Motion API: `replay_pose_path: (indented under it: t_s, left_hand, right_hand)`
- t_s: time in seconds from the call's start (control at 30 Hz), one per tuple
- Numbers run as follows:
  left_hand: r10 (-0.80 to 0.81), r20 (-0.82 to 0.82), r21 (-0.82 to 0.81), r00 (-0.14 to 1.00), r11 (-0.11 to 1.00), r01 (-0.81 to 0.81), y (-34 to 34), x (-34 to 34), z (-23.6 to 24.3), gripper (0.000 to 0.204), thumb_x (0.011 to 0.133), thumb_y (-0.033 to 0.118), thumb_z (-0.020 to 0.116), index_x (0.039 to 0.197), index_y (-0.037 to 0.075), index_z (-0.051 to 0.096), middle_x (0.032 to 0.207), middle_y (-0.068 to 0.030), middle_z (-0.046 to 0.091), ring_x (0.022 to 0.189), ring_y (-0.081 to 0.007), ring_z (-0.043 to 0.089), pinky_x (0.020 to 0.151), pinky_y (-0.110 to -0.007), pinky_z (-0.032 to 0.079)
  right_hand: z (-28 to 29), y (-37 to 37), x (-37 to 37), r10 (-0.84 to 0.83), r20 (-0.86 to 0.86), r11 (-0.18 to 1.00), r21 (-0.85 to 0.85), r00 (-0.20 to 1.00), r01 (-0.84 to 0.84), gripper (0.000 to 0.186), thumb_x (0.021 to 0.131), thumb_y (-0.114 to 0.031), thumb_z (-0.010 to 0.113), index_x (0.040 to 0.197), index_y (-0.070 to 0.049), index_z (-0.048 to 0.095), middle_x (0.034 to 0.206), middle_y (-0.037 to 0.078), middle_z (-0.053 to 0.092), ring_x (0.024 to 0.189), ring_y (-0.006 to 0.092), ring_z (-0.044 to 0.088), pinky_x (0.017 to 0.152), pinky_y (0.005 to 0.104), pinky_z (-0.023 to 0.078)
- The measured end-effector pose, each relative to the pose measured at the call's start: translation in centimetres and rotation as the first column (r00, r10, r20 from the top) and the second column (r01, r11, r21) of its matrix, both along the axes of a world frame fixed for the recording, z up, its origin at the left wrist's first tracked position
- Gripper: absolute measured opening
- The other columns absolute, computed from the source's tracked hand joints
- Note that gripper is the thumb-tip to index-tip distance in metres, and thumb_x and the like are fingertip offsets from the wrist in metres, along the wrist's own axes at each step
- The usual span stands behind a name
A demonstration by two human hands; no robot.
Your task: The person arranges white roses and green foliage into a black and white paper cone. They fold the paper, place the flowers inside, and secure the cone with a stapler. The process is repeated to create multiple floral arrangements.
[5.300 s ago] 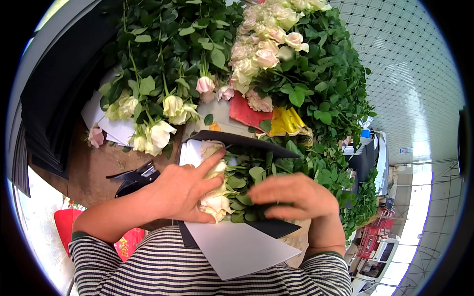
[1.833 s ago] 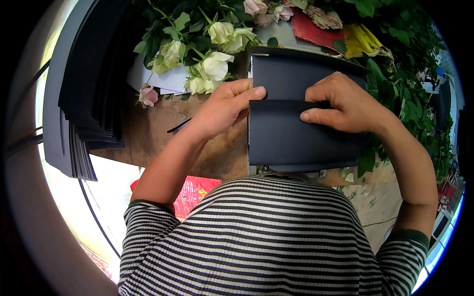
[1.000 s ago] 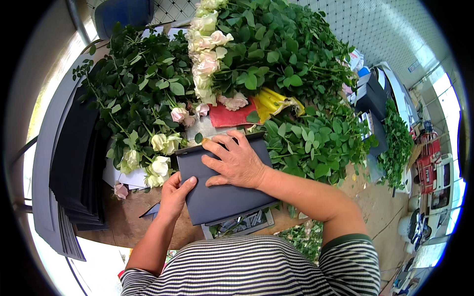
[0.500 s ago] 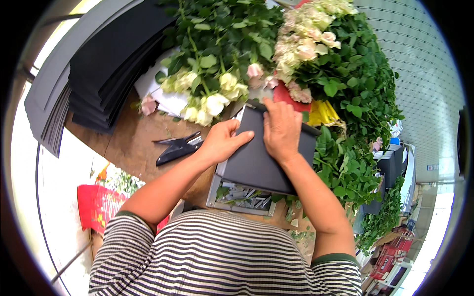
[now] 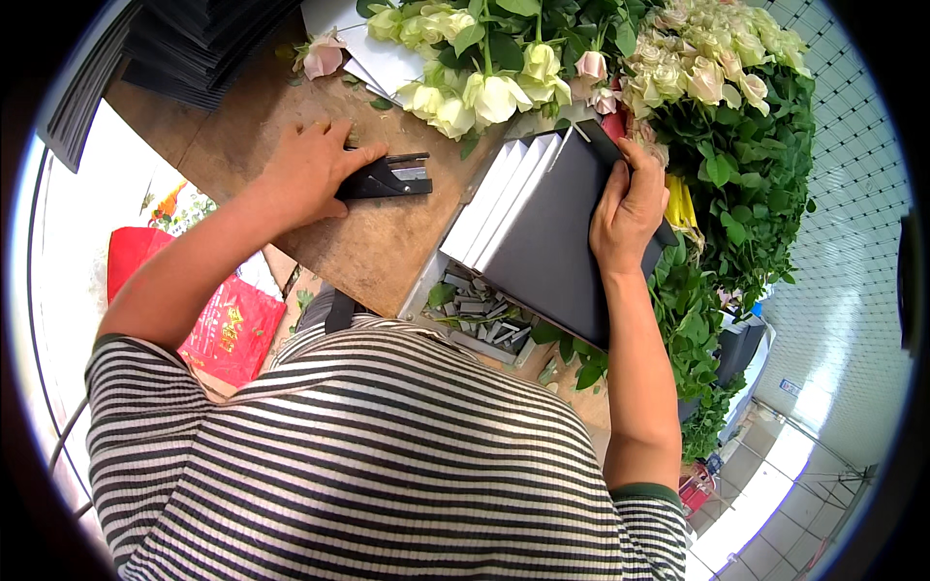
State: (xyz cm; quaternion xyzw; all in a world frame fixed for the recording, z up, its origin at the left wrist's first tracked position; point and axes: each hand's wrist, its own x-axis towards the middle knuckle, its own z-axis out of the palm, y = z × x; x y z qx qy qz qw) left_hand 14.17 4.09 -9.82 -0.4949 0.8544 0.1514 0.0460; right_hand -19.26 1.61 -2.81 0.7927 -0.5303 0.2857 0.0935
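My right hand (image 5: 630,208) presses flat on a folded wrap of dark grey and white paper (image 5: 547,228) that lies on the wooden table (image 5: 378,242), its fingers over the wrap's far edge. My left hand (image 5: 312,169) rests on the table and closes on the handle end of a black stapler (image 5: 387,177). Pale cream roses (image 5: 475,92) lie just beyond the stapler and the wrap.
A stack of dark paper sheets (image 5: 184,39) fans out at the upper left. Bunches of leafy roses (image 5: 736,107) crowd the right. A metal tray of staple strips (image 5: 480,315) sits under the wrap's near edge. A red bag (image 5: 218,310) lies below the table.
My left hand has left the wrap and moved left to the black stapler. My right hand stays pressed on the folded wrap.
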Motion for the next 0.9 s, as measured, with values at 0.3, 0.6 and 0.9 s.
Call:
replay_pose_path:
  t_s: [0.3,0.6,0.9]
  left_hand:
    - [0.091,-0.390,0.424,0.916,0.901,0.091,-2.2,1.0,4.5,0.070,0.069,0.001,0.058,0.137,0.006,0.042,0.121,-0.0171,0.052,0.112,-0.0331,0.052,0.093,-0.041,0.044]
    - [0.004,-0.717,0.516,0.697,0.676,0.526,-5.4,-1.4,6.9,0.074,0.072,-0.002,0.058,0.143,0.006,0.037,0.114,-0.0148,0.059,0.102,-0.0267,0.058,0.090,-0.035,0.044]
    - [-0.118,-0.404,0.518,0.907,0.788,0.333,-7.2,-7.3,10.2,0.050,0.085,0.042,0.061,0.111,-0.001,0.056,0.090,-0.0191,0.065,0.086,-0.0325,0.063,0.076,-0.041,0.048]
  right_hand:
    - [0.1,0.2,0.4,-0.036,-0.011,0.999,0.017,0.999,0.037,0.028,0.083,0.002,0.057,0.107,-0.011,0.059,0.087,0.006,0.057,0.081,0.0259,0.053,0.072,0.0360,0.036]
    - [0.2,0.2,0.2,-0.058,0.016,0.998,0.031,0.998,0.057,0.025,0.082,0.000,0.058,0.103,-0.012,0.059,0.087,0.004,0.056,0.082,0.0240,0.053,0.072,0.0347,0.035]
    - [0.1,0.0,0.1,-0.074,0.043,0.997,0.026,0.996,0.073,0.025,0.080,-0.003,0.061,0.102,-0.014,0.060,0.083,0.004,0.054,0.080,0.0238,0.052,0.071,0.0355,0.034]
